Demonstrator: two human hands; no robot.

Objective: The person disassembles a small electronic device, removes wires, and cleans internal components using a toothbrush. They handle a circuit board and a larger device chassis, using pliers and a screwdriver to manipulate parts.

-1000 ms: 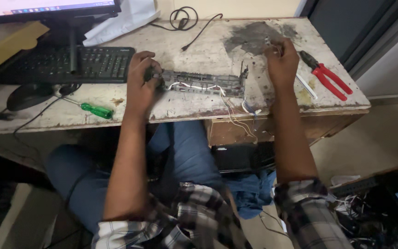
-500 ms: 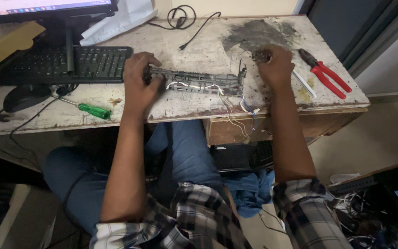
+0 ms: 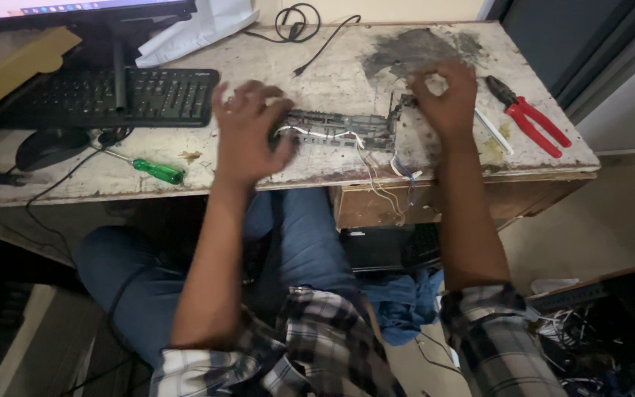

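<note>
Head view: long grey plastic frame with trailing white wires lying crosswise on worn desk. Your left hand gripping its left end; right hand pinching right end.

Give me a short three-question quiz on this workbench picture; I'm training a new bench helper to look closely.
1. True or false: the green-handled screwdriver lies to the right of the red-handled pliers.
2. Multiple choice: which ends of the long grey wired part are the two hands on? A) both on the left end, B) left hand at the left end, right hand at the right end, C) neither is near it.
3. What lies behind the left hand, under the monitor, on the table?

Key:
1. False; the screwdriver lies far to the left.
2. B.
3. A black keyboard.
</note>
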